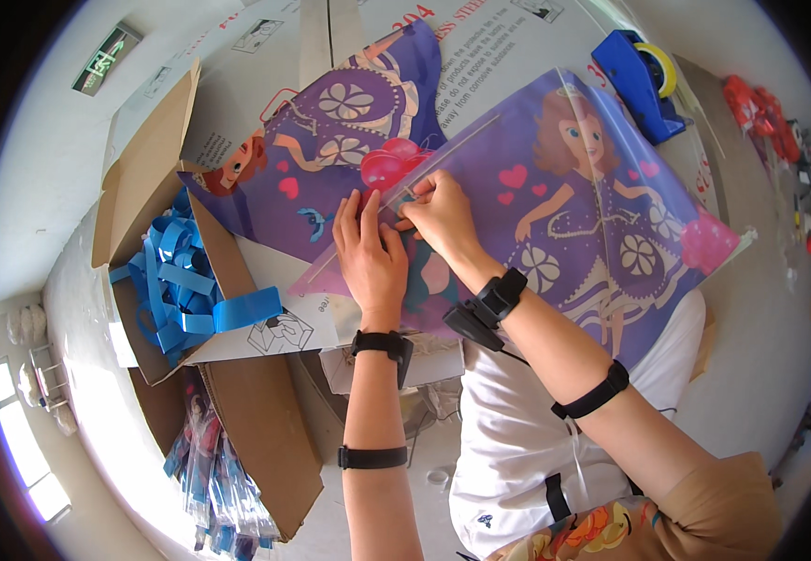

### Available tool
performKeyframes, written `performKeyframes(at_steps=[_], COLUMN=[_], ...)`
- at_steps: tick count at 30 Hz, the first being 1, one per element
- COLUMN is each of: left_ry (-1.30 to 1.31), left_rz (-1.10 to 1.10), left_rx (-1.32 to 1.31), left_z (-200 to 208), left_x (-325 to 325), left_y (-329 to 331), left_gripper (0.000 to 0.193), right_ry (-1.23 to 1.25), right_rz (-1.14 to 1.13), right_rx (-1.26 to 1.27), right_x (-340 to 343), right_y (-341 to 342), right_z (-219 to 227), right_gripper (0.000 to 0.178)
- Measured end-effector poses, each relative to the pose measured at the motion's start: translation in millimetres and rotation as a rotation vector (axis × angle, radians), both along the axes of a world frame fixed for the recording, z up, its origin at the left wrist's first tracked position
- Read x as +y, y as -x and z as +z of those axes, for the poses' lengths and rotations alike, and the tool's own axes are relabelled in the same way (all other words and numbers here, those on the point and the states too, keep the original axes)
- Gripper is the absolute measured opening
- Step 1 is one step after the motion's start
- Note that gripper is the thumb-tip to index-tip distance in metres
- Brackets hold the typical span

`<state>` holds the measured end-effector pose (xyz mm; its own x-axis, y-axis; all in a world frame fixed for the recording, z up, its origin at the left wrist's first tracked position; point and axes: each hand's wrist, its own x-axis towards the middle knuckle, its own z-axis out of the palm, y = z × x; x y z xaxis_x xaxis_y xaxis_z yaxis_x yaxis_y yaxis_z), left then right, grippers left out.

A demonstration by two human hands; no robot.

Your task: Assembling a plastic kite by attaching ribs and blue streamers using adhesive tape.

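Across the table and my lap lies a glossy purple plastic sheet printed with a cartoon princess and pink hearts. My left hand rests flat at its left edge, fingers stretched out. Just beside it, my right hand has thumb and fingers pinched together at the same edge; the exact bit between the fingertips is hidden. A narrow pale strip runs along that edge, up and away from my right hand. A second purple sheet with a similar figure lies beyond my hands, partly under the first.
At left, an open cardboard box holds curled blue strips, one hanging over its side. Below it, another box has clear-wrapped packs sticking out. A blue tape dispenser with yellow tape stands at the far right.
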<state>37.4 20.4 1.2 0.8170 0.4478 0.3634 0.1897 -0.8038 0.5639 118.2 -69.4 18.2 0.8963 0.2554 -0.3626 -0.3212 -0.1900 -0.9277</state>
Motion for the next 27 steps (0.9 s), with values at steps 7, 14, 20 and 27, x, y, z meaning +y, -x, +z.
performKeyframes(at_steps=[7,14,20,27], left_ry=[-0.047,-0.090,-0.124,-0.150], left_rz=[-0.022,-0.007,0.001,0.012], left_rx=[0.020,0.052,0.074,0.082], left_z=[1.4,0.7,-1.3,-2.5], left_x=[0.0,-4.5,-3.9,-3.9], left_y=[1.5,-2.5,-1.0,-1.4], left_gripper=[0.044,0.045,0.045,0.047], right_ry=[0.024,0.227,-0.024,-0.290], right_rz=[-0.043,0.044,0.073,0.171], right_rx=[-0.023,-0.134,0.160,0.551], right_x=[3.0,1.1,-8.3,-33.0], right_y=[0.7,-8.1,-10.2,-22.1], right_z=[2.5,-3.3,10.4,27.2], right_gripper=[0.026,0.026,0.024,0.028])
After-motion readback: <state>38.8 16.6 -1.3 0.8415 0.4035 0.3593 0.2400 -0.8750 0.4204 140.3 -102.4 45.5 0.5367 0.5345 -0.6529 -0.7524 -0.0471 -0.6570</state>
